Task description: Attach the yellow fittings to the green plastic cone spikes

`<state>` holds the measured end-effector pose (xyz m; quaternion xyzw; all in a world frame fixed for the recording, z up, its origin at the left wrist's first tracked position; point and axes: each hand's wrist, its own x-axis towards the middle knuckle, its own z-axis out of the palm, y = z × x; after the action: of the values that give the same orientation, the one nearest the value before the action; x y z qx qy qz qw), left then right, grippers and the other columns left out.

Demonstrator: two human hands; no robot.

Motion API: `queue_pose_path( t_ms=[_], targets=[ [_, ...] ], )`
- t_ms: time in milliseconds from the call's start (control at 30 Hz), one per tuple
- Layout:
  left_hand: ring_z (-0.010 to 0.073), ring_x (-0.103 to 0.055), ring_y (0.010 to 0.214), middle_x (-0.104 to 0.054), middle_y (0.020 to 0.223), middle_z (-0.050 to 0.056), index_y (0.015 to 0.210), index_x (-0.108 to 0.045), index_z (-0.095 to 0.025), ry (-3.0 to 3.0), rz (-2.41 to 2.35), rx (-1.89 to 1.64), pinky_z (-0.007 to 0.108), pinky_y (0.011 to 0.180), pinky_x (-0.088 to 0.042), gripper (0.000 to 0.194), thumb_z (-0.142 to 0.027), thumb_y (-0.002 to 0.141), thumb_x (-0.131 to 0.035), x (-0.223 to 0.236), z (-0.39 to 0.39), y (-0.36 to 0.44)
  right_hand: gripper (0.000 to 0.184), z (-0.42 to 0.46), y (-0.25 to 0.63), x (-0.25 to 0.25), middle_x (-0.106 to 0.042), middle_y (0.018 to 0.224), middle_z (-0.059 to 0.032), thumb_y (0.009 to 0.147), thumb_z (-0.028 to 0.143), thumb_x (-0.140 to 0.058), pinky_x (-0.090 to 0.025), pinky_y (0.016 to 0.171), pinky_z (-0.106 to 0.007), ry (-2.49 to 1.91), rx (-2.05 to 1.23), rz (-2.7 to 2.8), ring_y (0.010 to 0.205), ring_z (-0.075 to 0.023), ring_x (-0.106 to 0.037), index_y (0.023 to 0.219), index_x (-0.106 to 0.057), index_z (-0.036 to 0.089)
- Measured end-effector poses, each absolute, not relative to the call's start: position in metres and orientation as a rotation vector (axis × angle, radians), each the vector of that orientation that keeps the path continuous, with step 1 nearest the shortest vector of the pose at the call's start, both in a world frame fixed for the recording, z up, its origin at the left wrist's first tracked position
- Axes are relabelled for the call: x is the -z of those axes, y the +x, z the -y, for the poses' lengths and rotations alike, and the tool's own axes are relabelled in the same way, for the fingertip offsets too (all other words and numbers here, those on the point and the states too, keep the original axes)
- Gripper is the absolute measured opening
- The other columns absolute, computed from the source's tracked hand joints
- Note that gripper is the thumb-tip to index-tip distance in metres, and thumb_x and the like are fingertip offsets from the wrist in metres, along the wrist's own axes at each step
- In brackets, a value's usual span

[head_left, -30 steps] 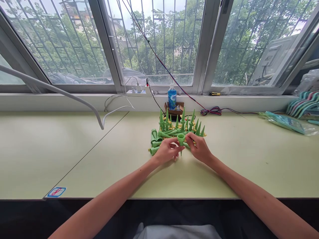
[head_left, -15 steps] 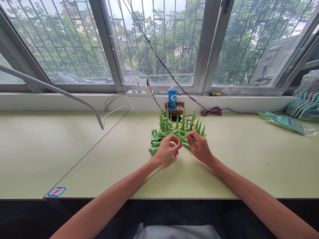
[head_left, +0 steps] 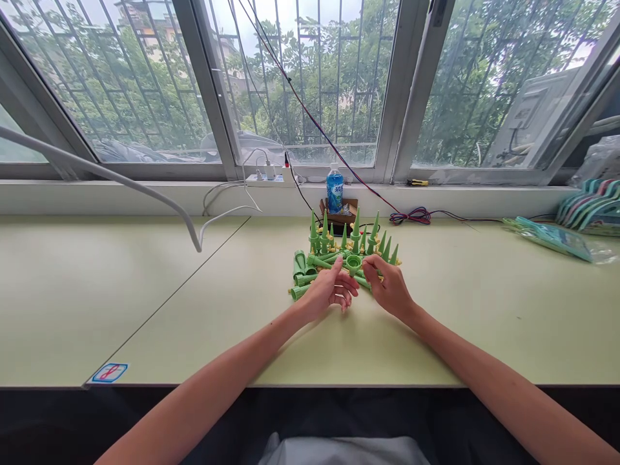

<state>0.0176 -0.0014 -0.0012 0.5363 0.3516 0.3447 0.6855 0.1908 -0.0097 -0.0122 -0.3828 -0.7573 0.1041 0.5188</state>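
Observation:
A heap of green plastic cone spikes [head_left: 339, 248] lies on the pale green table [head_left: 242, 310], some standing upright, others lying flat on the left [head_left: 300, 274]. Both hands meet at the heap's near edge. My right hand [head_left: 387, 287] pinches one green cone [head_left: 354, 263] by its round open rim, with the mouth facing me. My left hand [head_left: 329, 290] rests beside it, its index finger stretched toward the cone and the other fingers loosely curled. Small yellow pieces show among the cones.
A blue-labelled bottle [head_left: 334, 188] and a brown box [head_left: 341, 216] stand by the window sill behind the heap. Red-black wires [head_left: 411, 216] and a white cable [head_left: 227, 216] trail over the table. Bagged teal items [head_left: 552, 236] lie far right.
The held cone has moved away from me and slightly up, toward the heap. My left hand has loosened its pinch and its fingers have spread.

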Motion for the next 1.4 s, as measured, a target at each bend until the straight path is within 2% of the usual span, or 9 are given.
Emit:
queue_pose_path(
  t_ms=[400, 733, 1000, 1200, 1400],
  targets=[
    [0.0098, -0.053, 0.049, -0.064, 0.073, 0.009, 0.076, -0.067, -0.009, 1.163, -0.766, -0.73, 0.024, 0.047, -0.045, 0.068, -0.073, 0.078, -0.046, 0.004, -0.001, 0.015, 0.024, 0.01, 0.192, 0.01, -0.053, 0.07, 0.0001, 0.097, 0.032, -0.04, -0.038, 0.058, -0.023, -0.878, -0.292, 1.864, 0.059, -0.0108, -0.044, 0.081, -0.052, 0.019],
    [0.0105, -0.056, 0.058, -0.062, 0.095, 0.012, 0.093, -0.063, -0.011, 1.202, -0.687, -0.718, 0.023, 0.044, -0.046, 0.053, -0.062, 0.082, -0.053, 0.002, 0.001, 0.012, 0.023, 0.008, 0.193, 0.012, -0.053, 0.067, 0.0009, 0.097, 0.032, -0.041, -0.037, 0.058, -0.023, -0.873, -0.279, 1.855, 0.059, -0.0111, -0.043, 0.08, -0.051, 0.02],
    [0.0112, -0.057, 0.062, -0.044, 0.076, 0.0, 0.09, -0.055, -0.015, 1.385, -0.659, -0.778, 0.019, 0.043, -0.044, 0.039, -0.052, 0.08, -0.063, -0.001, 0.004, 0.01, 0.024, 0.005, 0.192, 0.013, -0.049, 0.065, 0.0018, 0.096, 0.032, -0.042, -0.034, 0.055, -0.023, -0.886, -0.262, 1.863, 0.057, -0.0107, -0.04, 0.077, -0.05, 0.019],
    [0.0095, -0.057, 0.063, -0.053, 0.093, 0.006, 0.104, -0.058, -0.016, 1.551, -0.691, -0.822, 0.019, 0.046, -0.047, 0.043, -0.051, 0.081, -0.062, -0.005, 0.009, 0.011, 0.025, 0.005, 0.193, 0.014, -0.053, 0.068, 0.0, 0.096, 0.033, -0.041, -0.035, 0.056, -0.023, -0.916, -0.272, 1.871, 0.059, -0.0117, -0.042, 0.078, -0.05, 0.02],
    [0.0077, -0.056, 0.059, -0.056, 0.108, 0.01, 0.122, -0.056, -0.02, 1.691, -0.707, -0.89, 0.018, 0.043, -0.046, 0.047, -0.046, 0.082, -0.06, 0.001, 0.006, 0.012, 0.025, 0.003, 0.193, 0.017, -0.054, 0.068, -0.0002, 0.096, 0.033, -0.042, -0.035, 0.055, -0.023, -0.92, -0.278, 1.867, 0.058, -0.0118, -0.043, 0.076, -0.049, 0.02]
  ],
)
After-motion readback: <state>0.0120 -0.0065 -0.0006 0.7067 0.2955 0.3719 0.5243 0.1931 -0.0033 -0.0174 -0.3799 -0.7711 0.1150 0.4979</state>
